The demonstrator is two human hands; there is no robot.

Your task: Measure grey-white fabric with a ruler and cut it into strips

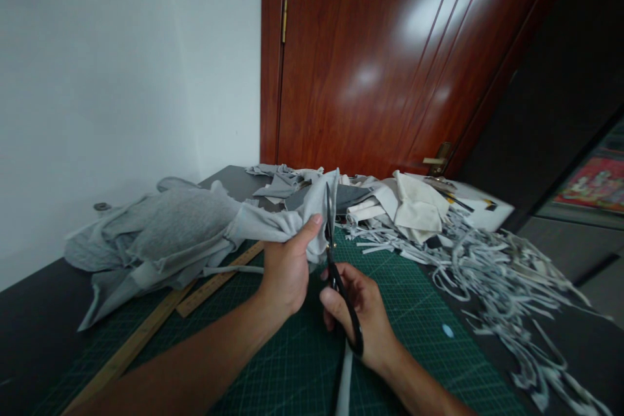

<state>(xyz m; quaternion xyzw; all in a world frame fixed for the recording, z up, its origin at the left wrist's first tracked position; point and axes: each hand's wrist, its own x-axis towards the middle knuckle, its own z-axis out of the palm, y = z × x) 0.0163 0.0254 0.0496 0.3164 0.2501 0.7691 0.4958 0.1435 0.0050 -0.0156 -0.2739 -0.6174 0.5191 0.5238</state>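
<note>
Grey fabric (273, 222) stretches from a bunched pile on the left up to my left hand (290, 266), which is closed on it with the thumb on top. My right hand (363, 312) grips black-handled scissors (338, 279) by the loops. The blades point away from me and lie along the right edge of the raised fabric. A narrow grey strip (344, 377) hangs below my right hand, over the green cutting mat (414, 351). Fabric partly hides the blades, so I cannot tell how far apart they are.
Two wooden rulers (131, 344) lie on the mat at left. Cut grey strips (492, 279) are heaped at right. Folded cream cloth (419, 205) and other scraps (283, 182) lie at the back. A white board (487, 208) is behind them, before a wooden door (361, 58).
</note>
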